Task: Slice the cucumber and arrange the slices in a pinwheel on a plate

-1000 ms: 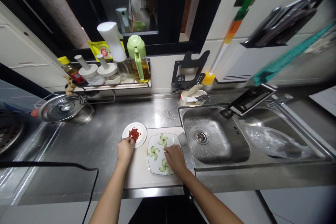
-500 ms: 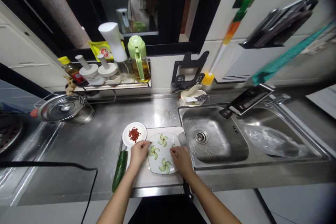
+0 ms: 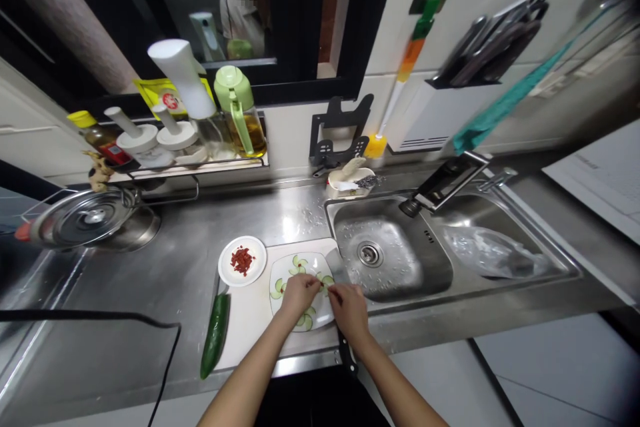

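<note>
My left hand [image 3: 300, 295] reaches over the white square plate [image 3: 324, 315], thumb and fingertips pinched on a small red piece above the right-hand flower of cucumber slices [image 3: 326, 279]. Close beside it, my right hand [image 3: 349, 308] has its fingers pinched together at the plate's right edge; anything between them is too small to make out. More pale green cucumber slices [image 3: 299, 263] form flowers on the plate, some with red centres, partly hidden by my left hand. At the upper left, a round white dish [image 3: 225, 267] holds small red pieces [image 3: 242, 260].
Under the plate lies a white cutting board [image 3: 245, 333]. A whole cucumber [image 3: 215, 337] is along its left edge, a black knife handle [image 3: 346, 353] at its front right. The sink [image 3: 400, 260] adjoins on the right; a lidded pot [image 3: 95, 217] stands left.
My left hand has moved right, from beside the dish to the right-hand cucumber flower, carrying the red piece. My right hand stays near the plate's right edge. The view has shifted.
</note>
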`<state>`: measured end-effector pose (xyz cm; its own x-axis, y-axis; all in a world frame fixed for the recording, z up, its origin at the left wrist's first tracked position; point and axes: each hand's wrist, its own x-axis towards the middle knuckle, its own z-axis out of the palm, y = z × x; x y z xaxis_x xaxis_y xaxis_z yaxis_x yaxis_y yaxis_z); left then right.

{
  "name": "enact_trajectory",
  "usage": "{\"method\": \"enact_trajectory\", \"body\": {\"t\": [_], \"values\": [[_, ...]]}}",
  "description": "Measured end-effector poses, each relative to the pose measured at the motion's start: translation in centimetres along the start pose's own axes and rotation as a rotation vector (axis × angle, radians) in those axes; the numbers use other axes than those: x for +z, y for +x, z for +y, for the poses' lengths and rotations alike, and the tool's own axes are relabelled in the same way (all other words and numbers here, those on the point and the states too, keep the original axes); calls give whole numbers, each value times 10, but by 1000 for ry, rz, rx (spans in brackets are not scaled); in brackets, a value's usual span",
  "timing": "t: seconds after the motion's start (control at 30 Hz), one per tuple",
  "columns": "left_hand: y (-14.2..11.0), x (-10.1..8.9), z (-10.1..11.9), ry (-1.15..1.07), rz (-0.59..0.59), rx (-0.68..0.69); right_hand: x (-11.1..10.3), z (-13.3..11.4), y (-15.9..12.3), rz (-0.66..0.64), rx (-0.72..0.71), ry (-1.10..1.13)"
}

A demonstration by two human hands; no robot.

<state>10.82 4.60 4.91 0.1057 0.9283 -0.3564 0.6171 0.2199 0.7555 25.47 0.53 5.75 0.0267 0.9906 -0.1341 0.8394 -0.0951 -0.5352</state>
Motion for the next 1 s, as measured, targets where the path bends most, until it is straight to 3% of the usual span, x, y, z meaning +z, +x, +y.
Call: {"method": "enact_trajectory", "body": {"t": [0.27, 0.63, 1.0], "values": [[7, 3, 3, 287, -56, 172, 3, 5, 0, -4, 10, -29], [14, 4, 3, 354, -100, 181, 11, 6, 6, -15, -48, -29], [19, 6, 4, 361, -117, 136, 14, 8, 9, -46, -19, -63]]}}
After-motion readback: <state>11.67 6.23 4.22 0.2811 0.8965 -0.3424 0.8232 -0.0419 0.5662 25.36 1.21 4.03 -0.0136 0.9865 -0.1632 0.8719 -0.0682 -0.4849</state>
